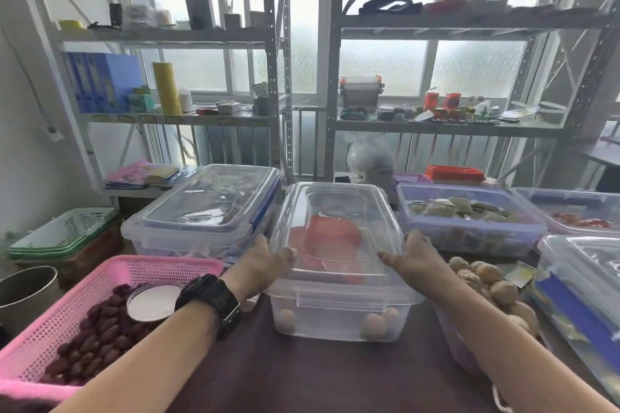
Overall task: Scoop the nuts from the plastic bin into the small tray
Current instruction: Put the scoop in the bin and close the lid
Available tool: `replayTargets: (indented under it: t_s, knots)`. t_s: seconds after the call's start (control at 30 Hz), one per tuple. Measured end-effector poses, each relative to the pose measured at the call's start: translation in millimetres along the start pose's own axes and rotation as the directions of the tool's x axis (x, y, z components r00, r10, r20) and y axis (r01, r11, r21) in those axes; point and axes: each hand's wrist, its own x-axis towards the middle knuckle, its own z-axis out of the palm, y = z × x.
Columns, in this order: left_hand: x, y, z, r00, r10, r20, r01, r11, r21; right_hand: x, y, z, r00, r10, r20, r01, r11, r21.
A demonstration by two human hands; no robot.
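While pressed flat against the sides of the clear plastic bin (339,308), both hands open wide around its lid (332,228): left hand (265,258) on the left side with its thumb lying over the lid's rim, right hand (414,256) on the right side, thumb likewise pointing inward over the rim. Black digital watch (214,302) strapped on the left wrist. Lid seated on the bin, slightly tilted, something red and blurred showing through it. Three round pale nuts (372,325) visible through the bin's front wall, resting on its bottom near the front edge. Bin standing at the middle of the dark tabletop (302,379). Just left of the left forearm, a pink perforated basket (67,312) at the table's left edge, holding dark red dates (100,339) and a small round white tray (152,302) lying on top of them. Right of the right forearm, a heap of walnuts (486,282) in a clear container, partly hidden by the arm. Behind, toward the table's far edge, a lidded clear box (208,211) on the left and a purple-tinted box (469,221) of greenish packets on the right. Beyond these, grey metal shelving (281,77) against frosted windows.
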Motion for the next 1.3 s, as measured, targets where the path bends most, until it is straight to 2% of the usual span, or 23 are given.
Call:
replayTargets:
  t_s: [0.13, 0.23, 0.4, 0.53, 0.67, 0.9, 1.03, 1.13, 1.3]
  knots:
    - [9.5, 6.1, 5.7, 0.997, -0.031, -0.069, 0.028, 0.998, -0.052, 7.3, -6.2, 1.8, 0.998, 0.009, 0.056, -0.012, 0.998, 0.064]
    - [10.1, 1.4, 12.9, 0.993, -0.022, -0.112, 0.01, 0.994, -0.108, 7.4, -3.4, 11.6, 1.0, 0.004, 0.019, -0.005, 0.998, 0.06]
    - [12.5, 0.3, 13.7, 0.992, -0.013, -0.125, 0.002, 0.996, -0.089, 10.1, -2.8, 13.3, 0.999, 0.046, 0.024, -0.048, 0.996, 0.074]
    - [12.9, -1.4, 14.8, 0.991, -0.022, -0.13, 0.009, 0.995, -0.099, 12.5, -4.8, 4.3, 0.992, 0.087, 0.095, -0.104, 0.975, 0.197]
    - [10.1, -2.4, 15.3, 0.989, 0.005, -0.145, -0.016, 0.997, -0.079, 18.0, -7.0, -1.7, 0.982, 0.144, 0.122, -0.171, 0.954, 0.246]
    - [4.9, -4.6, 11.8, 0.985, 0.016, -0.173, -0.012, 1.0, 0.028, 10.4, -0.7, 1.2, 0.985, 0.167, 0.044, -0.172, 0.948, 0.269]
    - [4.1, -3.0, 16.4, 0.956, 0.141, -0.258, -0.118, 0.988, 0.102, 8.3, -0.4, 5.6, 0.986, 0.156, -0.064, -0.145, 0.978, 0.147]
    - [5.0, -1.1, 15.1, 0.941, 0.165, -0.296, -0.142, 0.985, 0.099, 6.1, -1.2, 7.9, 0.987, 0.113, -0.119, -0.101, 0.99, 0.101]
    - [1.3, 1.9, 13.9, 0.955, 0.103, -0.28, -0.104, 0.995, 0.01, 5.6, 0.4, 7.7, 0.988, 0.12, -0.094, -0.103, 0.98, 0.17]
